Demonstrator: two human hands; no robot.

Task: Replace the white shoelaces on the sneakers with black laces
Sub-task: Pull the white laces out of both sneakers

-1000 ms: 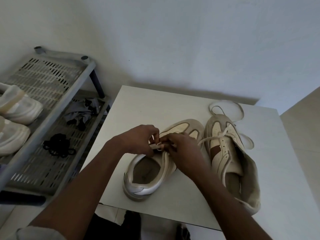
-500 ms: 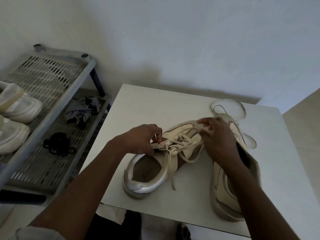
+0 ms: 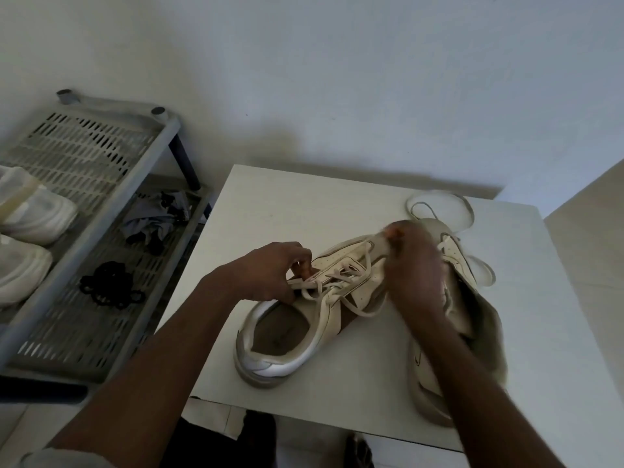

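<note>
White first, black later: currently working the white lace [image 3: 315, 287] loose from the nearer sneaker [image 3: 280, 349], sitting on the table [image 3: 304, 204] with its heel opening toward the camera. Pinching that lace up by the top eyelets with the left hand [image 3: 270, 271], curling the fingers in tight and bending the wrist down over the collar. Holding the right hand [image 3: 415, 271] over the toe end, angling the forearm in from the bottom right and covering part of the second sneaker [image 3: 486, 319] lying just beside. Being honest though: looking way too motion-smeared to say whether pinching a strand or just brushing past one, so not guessing there. Judging by the slack crossings, sitting only partway through unlacing shoe one, and not yet starting on the other lace [image 3: 439, 194], looping out past the second toe. Leaving the black laces [image 3: 108, 287] bundled on the lower tier of the shoe rack [image 3: 111, 206], off to the left and well apart from the table. Probably needing next: drawing each crossing out eyelet by eyelet, bracing the shoe against sliding, and going easy to avoid snagging a tip.
</note>
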